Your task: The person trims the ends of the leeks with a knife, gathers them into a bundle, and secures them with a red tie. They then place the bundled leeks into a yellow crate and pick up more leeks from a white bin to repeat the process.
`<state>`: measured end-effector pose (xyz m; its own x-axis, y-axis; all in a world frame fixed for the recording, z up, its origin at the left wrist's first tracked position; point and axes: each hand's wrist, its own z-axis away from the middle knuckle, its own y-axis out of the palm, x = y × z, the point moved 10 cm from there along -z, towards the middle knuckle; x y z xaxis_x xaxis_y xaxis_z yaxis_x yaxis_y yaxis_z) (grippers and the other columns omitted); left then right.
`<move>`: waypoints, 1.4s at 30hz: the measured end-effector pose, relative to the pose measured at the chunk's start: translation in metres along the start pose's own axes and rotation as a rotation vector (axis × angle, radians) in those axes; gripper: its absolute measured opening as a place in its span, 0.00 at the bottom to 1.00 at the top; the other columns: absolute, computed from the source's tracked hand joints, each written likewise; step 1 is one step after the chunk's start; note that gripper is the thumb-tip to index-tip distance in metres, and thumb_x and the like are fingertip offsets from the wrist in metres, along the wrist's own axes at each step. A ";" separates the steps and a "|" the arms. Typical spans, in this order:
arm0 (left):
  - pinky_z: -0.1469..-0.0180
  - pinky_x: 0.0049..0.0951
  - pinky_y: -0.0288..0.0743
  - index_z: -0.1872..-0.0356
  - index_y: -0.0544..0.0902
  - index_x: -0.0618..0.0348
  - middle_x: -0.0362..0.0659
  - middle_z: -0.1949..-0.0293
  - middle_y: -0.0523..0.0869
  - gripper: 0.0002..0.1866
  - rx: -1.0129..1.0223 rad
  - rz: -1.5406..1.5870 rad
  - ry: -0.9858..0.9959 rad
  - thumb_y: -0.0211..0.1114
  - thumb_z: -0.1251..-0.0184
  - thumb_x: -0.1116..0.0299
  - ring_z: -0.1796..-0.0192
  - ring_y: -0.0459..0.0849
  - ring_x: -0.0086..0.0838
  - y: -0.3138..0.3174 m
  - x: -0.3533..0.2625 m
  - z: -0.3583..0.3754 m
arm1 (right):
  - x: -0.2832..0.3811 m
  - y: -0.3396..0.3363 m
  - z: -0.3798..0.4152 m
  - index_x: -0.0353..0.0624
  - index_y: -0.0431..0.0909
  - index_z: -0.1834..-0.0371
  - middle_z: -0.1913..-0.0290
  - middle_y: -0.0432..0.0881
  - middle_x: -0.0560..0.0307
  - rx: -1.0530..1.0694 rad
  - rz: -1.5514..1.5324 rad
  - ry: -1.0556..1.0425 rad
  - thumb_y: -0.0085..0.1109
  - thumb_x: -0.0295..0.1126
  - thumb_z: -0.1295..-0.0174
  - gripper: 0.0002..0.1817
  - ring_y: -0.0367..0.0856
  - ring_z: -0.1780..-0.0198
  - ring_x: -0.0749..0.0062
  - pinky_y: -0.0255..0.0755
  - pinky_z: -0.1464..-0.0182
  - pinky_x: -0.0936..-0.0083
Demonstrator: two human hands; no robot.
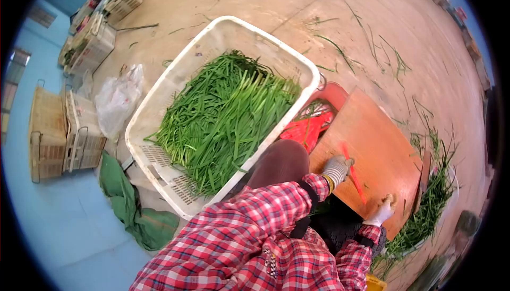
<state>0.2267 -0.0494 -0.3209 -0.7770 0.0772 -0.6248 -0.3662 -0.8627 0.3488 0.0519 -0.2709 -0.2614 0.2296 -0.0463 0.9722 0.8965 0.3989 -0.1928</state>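
My left hand (336,169), in a striped knit glove, is closed on a thin red strip (356,180) above an orange-brown board (366,137) in front of my knees. The strip's lower end hangs free and is slightly blurred. Lower on the board, my right hand (380,212), in a pale glove with soiled fingertips, has its fingers curled together; whatever they may hold is hidden. Beside my knee, a large white plastic crate (183,62) contains a thick layer of long green leafy stalks (228,116).
A red container (336,93) with red plastic (308,130) sits between crate and board. Loose green stalks (425,222) pile up right of the board. On the left are a clear plastic bag (119,97), green cloth (125,198) and stacked crates (85,126). Stray leaves litter the floor.
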 end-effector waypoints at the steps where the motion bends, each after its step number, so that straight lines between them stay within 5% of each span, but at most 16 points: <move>1: 0.81 0.30 0.71 0.63 0.79 0.59 0.41 0.83 0.77 0.14 -0.083 -0.217 -0.050 0.54 0.32 0.58 0.86 0.73 0.27 -0.009 0.002 -0.001 | 0.020 -0.002 -0.001 0.37 0.69 0.42 0.60 0.77 0.60 -0.053 0.116 -0.261 0.50 0.30 0.35 0.19 0.75 0.63 0.79 0.71 0.60 0.84; 2: 0.81 0.30 0.71 0.65 0.80 0.61 0.43 0.82 0.78 0.16 -0.122 -0.276 0.028 0.54 0.33 0.56 0.85 0.75 0.27 -0.011 0.005 -0.011 | 0.040 0.038 0.019 0.38 0.61 0.34 0.40 0.69 0.49 0.120 0.236 -0.364 0.51 0.27 0.38 0.27 0.70 0.42 0.64 0.63 0.38 0.70; 5: 0.74 0.33 0.75 0.64 0.80 0.60 0.45 0.80 0.80 0.15 -0.142 -0.221 0.010 0.54 0.34 0.58 0.79 0.79 0.32 -0.013 0.010 -0.023 | 0.083 0.160 0.106 0.40 0.57 0.32 0.31 0.57 0.44 0.552 0.622 -0.665 0.50 0.27 0.40 0.31 0.55 0.30 0.53 0.49 0.30 0.61; 6: 0.65 0.37 0.77 0.61 0.80 0.61 0.47 0.76 0.82 0.15 -0.254 -0.559 0.164 0.54 0.35 0.58 0.70 0.82 0.38 -0.022 -0.015 -0.012 | 0.070 0.175 0.113 0.40 0.56 0.31 0.30 0.54 0.44 0.585 0.827 -0.755 0.50 0.29 0.41 0.32 0.50 0.29 0.50 0.46 0.29 0.59; 7: 0.58 0.38 0.75 0.57 0.78 0.61 0.49 0.69 0.83 0.14 -0.258 -0.450 0.095 0.55 0.36 0.62 0.63 0.82 0.40 -0.027 -0.011 -0.005 | 0.046 0.191 0.117 0.40 0.55 0.31 0.29 0.50 0.43 0.610 1.034 -0.845 0.50 0.32 0.42 0.33 0.45 0.28 0.47 0.42 0.29 0.57; 9: 0.60 0.35 0.75 0.54 0.77 0.62 0.49 0.66 0.83 0.14 -0.346 -0.120 0.148 0.58 0.37 0.66 0.63 0.82 0.37 -0.037 -0.028 0.009 | 0.009 0.188 0.101 0.41 0.54 0.31 0.29 0.51 0.43 0.621 1.042 -0.659 0.49 0.37 0.41 0.33 0.45 0.28 0.44 0.42 0.29 0.55; 13: 0.61 0.30 0.74 0.56 0.77 0.62 0.46 0.70 0.81 0.11 -0.506 -0.008 0.777 0.58 0.40 0.73 0.67 0.80 0.32 -0.138 -0.164 0.072 | 0.012 0.195 0.115 0.41 0.54 0.31 0.29 0.51 0.44 0.553 1.292 -0.821 0.51 0.39 0.41 0.35 0.45 0.28 0.46 0.41 0.30 0.55; 14: 0.62 0.29 0.73 0.59 0.78 0.63 0.46 0.69 0.82 0.09 -0.799 -0.266 1.001 0.57 0.41 0.75 0.67 0.80 0.31 -0.183 -0.211 0.130 | 0.014 0.197 0.116 0.41 0.54 0.31 0.29 0.51 0.44 0.561 1.298 -0.815 0.51 0.39 0.42 0.35 0.45 0.28 0.46 0.41 0.30 0.54; 15: 0.61 0.29 0.74 0.64 0.80 0.62 0.47 0.70 0.82 0.07 -0.709 -0.130 0.966 0.56 0.43 0.76 0.66 0.81 0.34 -0.226 -0.222 0.134 | 0.016 0.198 0.117 0.41 0.54 0.30 0.29 0.51 0.44 0.568 1.303 -0.811 0.52 0.39 0.42 0.36 0.45 0.28 0.46 0.41 0.30 0.54; 17: 0.54 0.30 0.74 0.67 0.83 0.61 0.49 0.65 0.84 0.08 -1.024 -0.420 0.758 0.57 0.45 0.75 0.61 0.82 0.40 -0.332 -0.213 0.108 | 0.020 0.198 0.117 0.41 0.53 0.30 0.29 0.51 0.44 0.560 1.309 -0.802 0.52 0.38 0.43 0.36 0.45 0.28 0.46 0.41 0.30 0.54; 20: 0.42 0.37 0.69 0.44 0.73 0.57 0.53 0.48 0.78 0.26 -1.083 -0.795 0.022 0.59 0.44 0.57 0.43 0.75 0.43 -0.440 -0.147 0.049 | 0.017 0.198 0.118 0.40 0.55 0.31 0.29 0.51 0.43 0.555 1.332 -0.792 0.51 0.39 0.42 0.35 0.45 0.28 0.46 0.41 0.29 0.54; 25: 0.40 0.39 0.68 0.34 0.57 0.59 0.56 0.42 0.73 0.37 -0.857 -0.696 -0.283 0.58 0.39 0.51 0.41 0.74 0.46 -0.427 -0.098 0.020 | 0.014 0.200 0.118 0.40 0.56 0.32 0.29 0.50 0.43 0.553 1.347 -0.799 0.48 0.41 0.40 0.33 0.45 0.28 0.46 0.40 0.29 0.54; 32: 0.34 0.36 0.61 0.37 0.67 0.57 0.54 0.34 0.64 0.32 -0.502 -0.947 -0.281 0.49 0.36 0.47 0.32 0.64 0.38 -0.410 -0.084 -0.034 | 0.013 0.197 0.119 0.40 0.53 0.30 0.29 0.51 0.43 0.534 1.372 -0.830 0.43 0.42 0.38 0.33 0.47 0.28 0.45 0.42 0.30 0.53; 35: 0.33 0.36 0.60 0.35 0.65 0.54 0.53 0.32 0.61 0.32 -0.556 -1.104 -0.257 0.49 0.36 0.47 0.30 0.60 0.36 -0.398 -0.111 -0.004 | 0.011 0.197 0.119 0.40 0.52 0.30 0.29 0.51 0.43 0.531 1.382 -0.845 0.42 0.43 0.37 0.33 0.47 0.28 0.45 0.42 0.30 0.53; 39: 0.35 0.35 0.62 0.31 0.57 0.58 0.56 0.38 0.70 0.41 -0.557 -0.503 -0.217 0.58 0.42 0.47 0.38 0.72 0.43 -0.413 -0.079 -0.023 | 0.010 0.198 0.119 0.40 0.52 0.30 0.29 0.51 0.43 0.534 1.377 -0.850 0.42 0.43 0.37 0.33 0.47 0.28 0.45 0.42 0.30 0.53; 42: 0.33 0.36 0.58 0.32 0.58 0.63 0.58 0.35 0.64 0.47 -0.456 -0.315 -0.118 0.64 0.50 0.46 0.33 0.64 0.45 -0.402 -0.082 -0.031 | 0.013 0.199 0.120 0.40 0.52 0.30 0.28 0.51 0.43 0.534 1.376 -0.857 0.40 0.45 0.35 0.33 0.48 0.29 0.46 0.43 0.30 0.55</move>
<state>0.4538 0.2758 -0.4317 -0.7272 0.3987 -0.5587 -0.3519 -0.9154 -0.1953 0.1875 -0.0825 -0.2714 0.2537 0.9665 -0.0389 -0.0327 -0.0317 -0.9990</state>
